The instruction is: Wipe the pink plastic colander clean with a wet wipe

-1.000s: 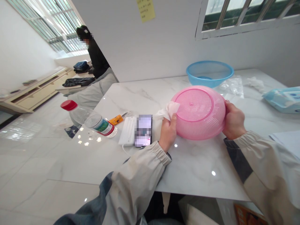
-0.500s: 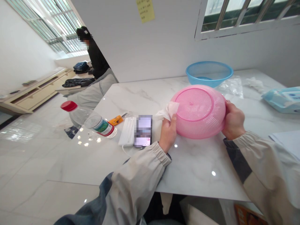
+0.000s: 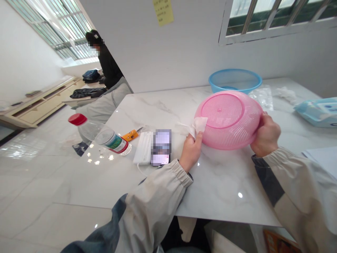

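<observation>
Over the near right part of a white marble-patterned table (image 3: 221,191): one pink basket (image 3: 231,135), perforated, held tilted between two bare hands, its round base turned up and toward the wearer. Left hand (image 3: 191,149): nearly closed, thumb laid against the bent fingers, pinching one white tissue (image 3: 200,125), crumpled, one end of which lay against the basket's left side while another trailed off to the left. Right hand (image 3: 266,135): curled narrowly about the basket's right edge, the heel and thumb side exposed, most fingertips hidden behind the wall, so that their exact placing could not be told. Both wrists: pale jacket sleeves with gathered cuffs. Behind the basket and partly covered by it: one blue basin (image 3: 216,86), upright near the wall. Beside that, to the right: one clear plastic bag (image 3: 264,97), a crumpled white scrap (image 3: 286,94) and, farther over, one light-blue soft packet (image 3: 317,112). Left of the left hand: one phone (image 3: 165,137), screen lit, just beside a white power bank (image 3: 142,148) with cable; near these, one orange item (image 3: 130,135) and one clear bottle (image 3: 116,143), red-capped, leaning in view. On the wall: one yellow note (image 3: 163,13). In the far left background: one person (image 3: 109,66) in dark clothing.
</observation>
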